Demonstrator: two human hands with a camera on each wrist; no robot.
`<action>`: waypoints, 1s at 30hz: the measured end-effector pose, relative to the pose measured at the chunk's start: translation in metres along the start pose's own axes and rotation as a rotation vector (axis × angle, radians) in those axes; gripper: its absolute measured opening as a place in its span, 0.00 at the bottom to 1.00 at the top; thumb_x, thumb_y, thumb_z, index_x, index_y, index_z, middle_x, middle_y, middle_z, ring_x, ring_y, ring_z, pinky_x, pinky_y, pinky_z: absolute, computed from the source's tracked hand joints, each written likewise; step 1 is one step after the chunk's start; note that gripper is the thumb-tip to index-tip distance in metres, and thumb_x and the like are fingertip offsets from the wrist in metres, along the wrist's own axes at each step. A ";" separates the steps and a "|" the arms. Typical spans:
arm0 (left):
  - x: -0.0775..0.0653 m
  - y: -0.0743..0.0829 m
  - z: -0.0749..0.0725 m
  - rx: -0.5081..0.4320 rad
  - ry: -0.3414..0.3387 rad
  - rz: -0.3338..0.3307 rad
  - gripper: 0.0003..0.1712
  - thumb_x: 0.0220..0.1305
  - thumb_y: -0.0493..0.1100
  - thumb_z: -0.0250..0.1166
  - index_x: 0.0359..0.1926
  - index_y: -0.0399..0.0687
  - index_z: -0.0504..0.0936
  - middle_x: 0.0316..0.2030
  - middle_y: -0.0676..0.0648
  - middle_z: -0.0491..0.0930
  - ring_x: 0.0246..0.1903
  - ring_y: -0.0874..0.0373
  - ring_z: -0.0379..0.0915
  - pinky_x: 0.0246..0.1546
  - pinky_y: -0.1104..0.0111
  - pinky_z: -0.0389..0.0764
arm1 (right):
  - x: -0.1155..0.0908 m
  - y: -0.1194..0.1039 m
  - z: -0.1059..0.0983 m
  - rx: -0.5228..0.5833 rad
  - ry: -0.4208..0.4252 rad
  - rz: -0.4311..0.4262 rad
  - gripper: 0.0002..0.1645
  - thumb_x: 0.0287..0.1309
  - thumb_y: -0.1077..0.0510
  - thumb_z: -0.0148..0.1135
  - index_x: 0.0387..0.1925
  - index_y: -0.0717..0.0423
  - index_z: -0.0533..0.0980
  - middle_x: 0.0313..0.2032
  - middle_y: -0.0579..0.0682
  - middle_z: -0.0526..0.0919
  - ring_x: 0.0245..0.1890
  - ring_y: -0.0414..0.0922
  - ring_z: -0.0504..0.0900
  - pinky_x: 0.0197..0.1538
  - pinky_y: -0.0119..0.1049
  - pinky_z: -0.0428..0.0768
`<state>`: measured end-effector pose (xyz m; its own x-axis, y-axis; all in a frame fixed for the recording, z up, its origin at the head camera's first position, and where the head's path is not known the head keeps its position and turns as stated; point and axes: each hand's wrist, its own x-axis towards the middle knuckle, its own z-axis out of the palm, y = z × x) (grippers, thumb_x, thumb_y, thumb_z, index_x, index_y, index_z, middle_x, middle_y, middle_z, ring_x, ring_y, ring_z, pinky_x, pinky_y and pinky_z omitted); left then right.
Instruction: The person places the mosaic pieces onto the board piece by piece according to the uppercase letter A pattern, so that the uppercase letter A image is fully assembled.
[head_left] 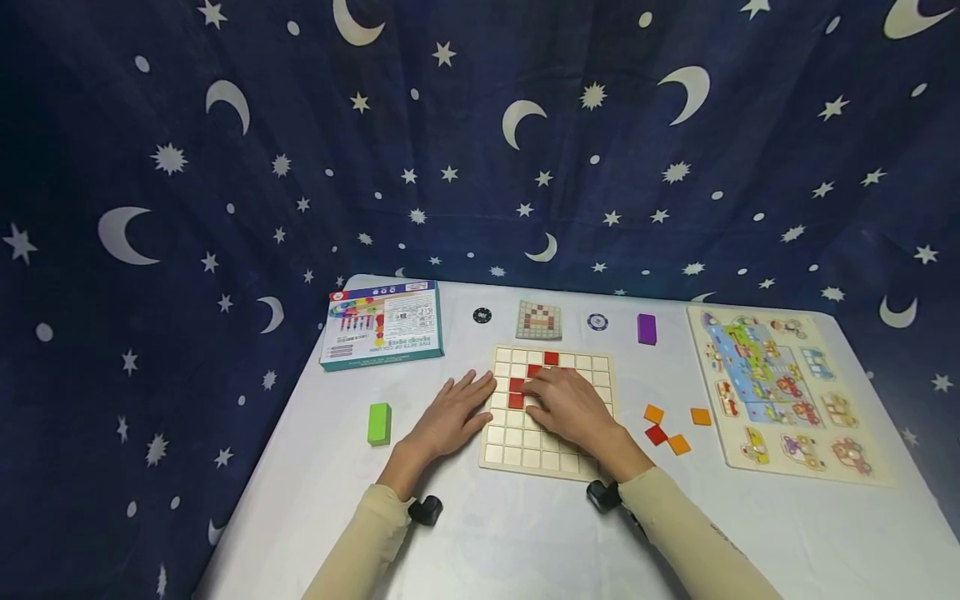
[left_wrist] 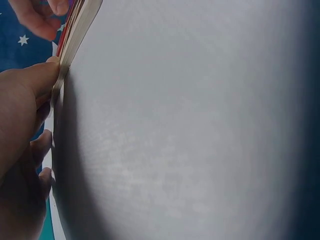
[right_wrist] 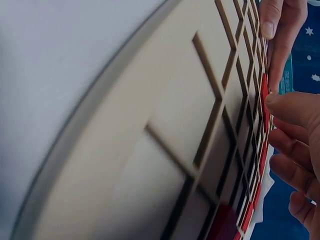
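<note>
A wooden grid board (head_left: pixel 517 458) lies on the white table with several red square tiles (head_left: pixel 551 358) in its cells. My left hand (head_left: pixel 448 419) lies at the board's left side with fingers extended, its thumb and fingertips touching the edge. Over the middle of the board is my right hand (head_left: pixel 572 406), fingers loosely bent and hiding some cells. In the right wrist view, its thumb (right_wrist: pixel 290 107) touches the board beside a red tile (right_wrist: pixel 265 95); no tile shows between the fingers. Beyond the board lies a small pattern card (head_left: pixel 538 320).
To the right are several loose orange tiles (head_left: pixel 678 444) and a red one (head_left: pixel 656 434), then a picture puzzle board (head_left: pixel 810 471). A boxed set (head_left: pixel 382 325) and green block (head_left: pixel 379 423) lie left. Behind are a black chip (head_left: pixel 482 315), blue-white chip (head_left: pixel 597 322) and purple block (head_left: pixel 647 328).
</note>
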<state>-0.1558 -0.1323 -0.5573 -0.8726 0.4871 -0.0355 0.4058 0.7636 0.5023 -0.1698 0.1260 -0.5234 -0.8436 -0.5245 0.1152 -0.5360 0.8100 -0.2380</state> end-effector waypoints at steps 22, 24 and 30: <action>0.000 0.001 0.000 -0.011 -0.022 -0.019 0.37 0.81 0.56 0.58 0.84 0.52 0.61 0.84 0.52 0.58 0.86 0.45 0.48 0.87 0.42 0.48 | -0.103 0.073 -0.023 -0.045 0.116 0.219 0.21 0.58 0.51 0.80 0.52 0.52 0.88 0.46 0.50 0.89 0.45 0.49 0.84 0.48 0.51 0.82; 0.001 0.001 0.000 -0.012 -0.018 -0.017 0.37 0.81 0.55 0.58 0.84 0.52 0.61 0.84 0.52 0.58 0.86 0.45 0.48 0.87 0.42 0.48 | -0.114 0.080 -0.026 -0.055 0.126 0.241 0.21 0.57 0.51 0.81 0.51 0.52 0.88 0.45 0.50 0.89 0.44 0.49 0.85 0.46 0.50 0.81; 0.000 0.001 -0.001 -0.012 -0.017 -0.012 0.37 0.81 0.56 0.57 0.84 0.52 0.61 0.84 0.51 0.58 0.86 0.45 0.48 0.87 0.42 0.48 | -0.140 0.094 -0.030 -0.057 0.162 0.282 0.20 0.55 0.52 0.82 0.48 0.54 0.89 0.40 0.50 0.89 0.39 0.49 0.84 0.42 0.49 0.79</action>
<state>-0.1555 -0.1320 -0.5560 -0.8728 0.4848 -0.0565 0.3915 0.7645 0.5120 -0.1030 0.2840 -0.5330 -0.9505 -0.2330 0.2054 -0.2781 0.9329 -0.2288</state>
